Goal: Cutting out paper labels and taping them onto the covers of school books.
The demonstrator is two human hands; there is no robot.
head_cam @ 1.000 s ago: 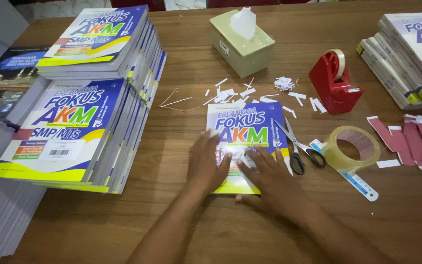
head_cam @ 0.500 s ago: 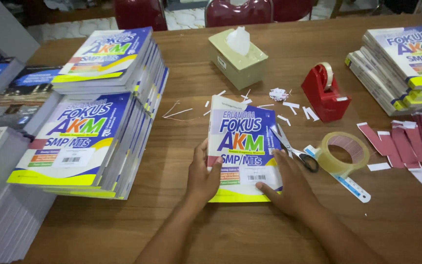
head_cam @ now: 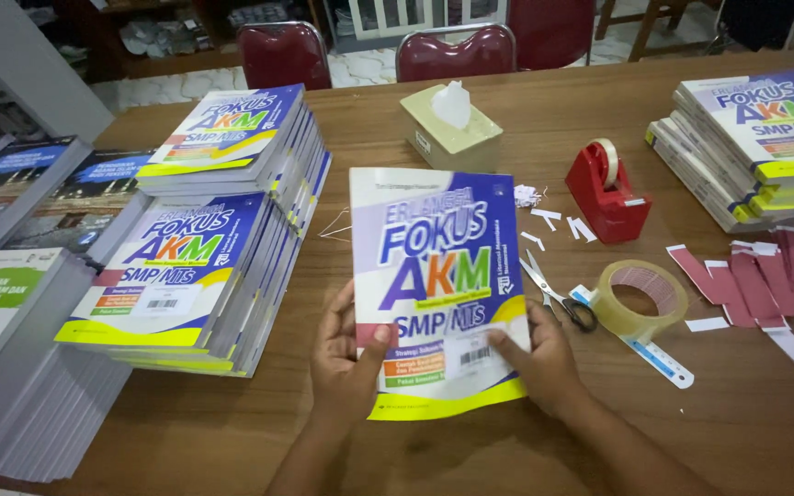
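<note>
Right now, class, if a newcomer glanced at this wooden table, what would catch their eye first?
First, the glossy purple-and-yellow paperback book at the centre, lifted off the table and gripped at its lower edge by the left hand and right hand. Next, the tall stacks of matching books on the left. Then the red tape dispenser to the right.

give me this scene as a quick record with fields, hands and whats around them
left hand: grips the lower left edge of the book, thumb on the cover
right hand: holds the lower right edge, thumb on the white sticker
book: purple and white cover, lifted and tilted up off the table
right of book: scissors, tape roll, red tape dispenser
left of book: book stacks
behind: tissue box
</note>
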